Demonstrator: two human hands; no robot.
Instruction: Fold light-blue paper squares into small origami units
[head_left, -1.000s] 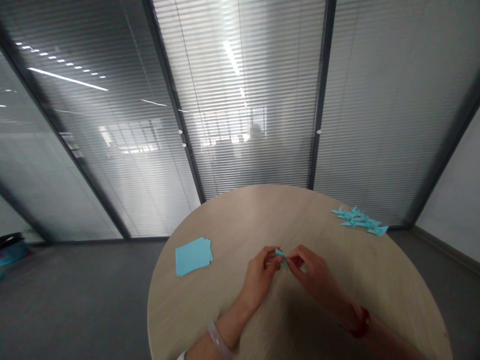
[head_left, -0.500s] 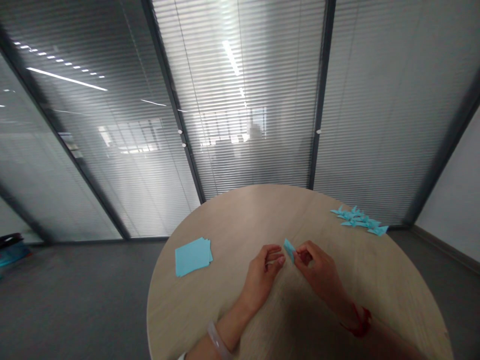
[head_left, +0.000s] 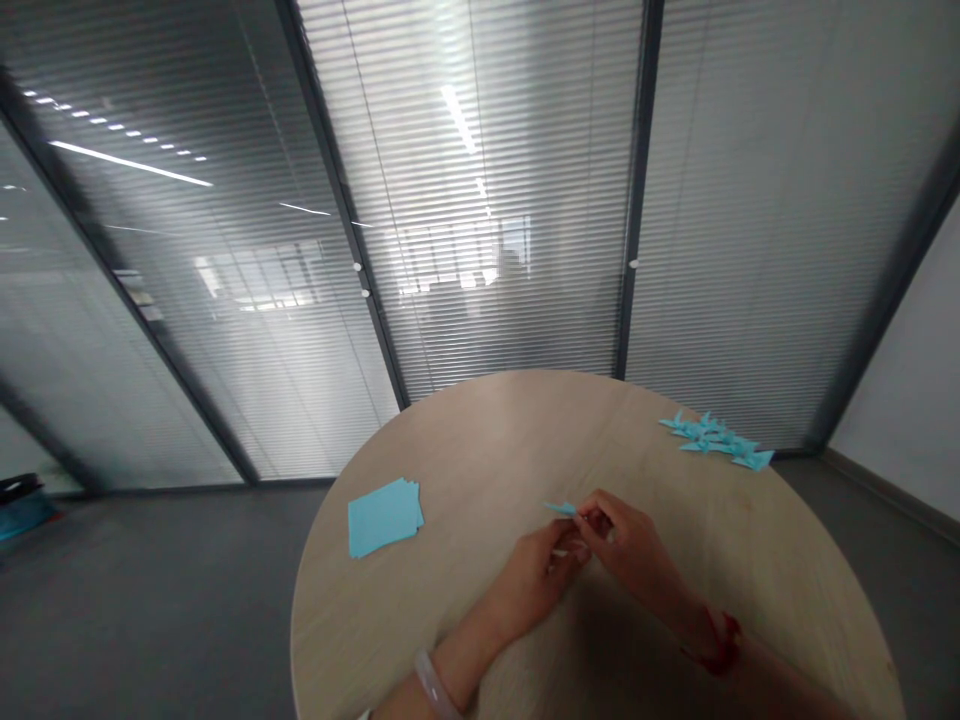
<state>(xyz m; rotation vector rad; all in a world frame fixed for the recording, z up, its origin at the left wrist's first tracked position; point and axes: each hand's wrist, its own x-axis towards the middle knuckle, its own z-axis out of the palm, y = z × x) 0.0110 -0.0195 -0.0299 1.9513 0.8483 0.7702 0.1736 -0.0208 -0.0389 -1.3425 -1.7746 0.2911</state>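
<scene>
- Right hand (head_left: 634,545): lower centre of the frame, a little right of the middle, above the table; thumb and forefinger closed together on a folded blue paper piece (head_left: 561,507).
- Folded blue paper piece: small and pointed, held just above the tabletop, roughly level, with the tip sticking out to the left from the right fingertips.
- Left hand (head_left: 536,565): lower centre, just left of and below the right hand, fingers curled in, fingertips touching those of the right hand under the paper. Not possible to tell whether clamped on the paper too or only pressed against it.
- Pale bracelet (head_left: 435,685) on the left wrist, at the bottom edge of the frame; red band (head_left: 720,640) on the right wrist, at the lower right.
- Round table (head_left: 487,430) with a light wood surface, filling the lower middle of the frame, under both hands.
- Stack of blue paper squares (head_left: 384,515): flat on the table, left of the hands and well apart from them, near the left rim.
- Heap of folded blue pieces (head_left: 716,440): on the table at the right, near the far rim, well apart from both hands.
- Glass wall (head_left: 487,200) with closed horizontal blinds and dark frames across the whole upper half; grey floor (head_left: 150,600) at the lower left.
</scene>
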